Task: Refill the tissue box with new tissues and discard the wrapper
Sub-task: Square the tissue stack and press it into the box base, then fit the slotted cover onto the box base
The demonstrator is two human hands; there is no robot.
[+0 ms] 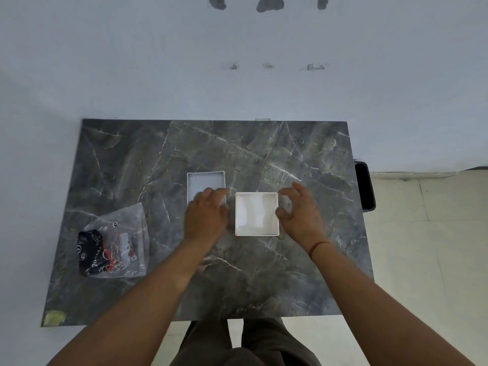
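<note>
The white tissue box stands open-topped near the middle of the grey marble table, and it looks empty: only pale inner walls and floor show, with no tissues inside. Its lid, a shallow white tray, lies upturned just to the left and a little farther from the person, also with nothing in it.

The left hand hovers over the near corner of the lid, fingers loosely spread and holding nothing. The right hand sits just beside the box's right wall, fingers curled wide as if to steady it; whether it touches the wall I cannot tell. It too is empty.

The step in hand seems to be readying the opened box for filling. To do it well, the box should stay square and flat on the table with its mouth fully clear, and the lid should rest close but out of the way, so that neither is knocked when the new pack is brought across.

The tissue pack lies well apart at the left of the table, a dark and red printed bundle inside a clear plastic wrapper that looks loose and crinkled. It probably needs both hands to open, one pinning the film while the other draws the stack out whole.

A dark bin stands beyond the table's right edge, likely where the wrapper goes; its contents are hidden.
</note>
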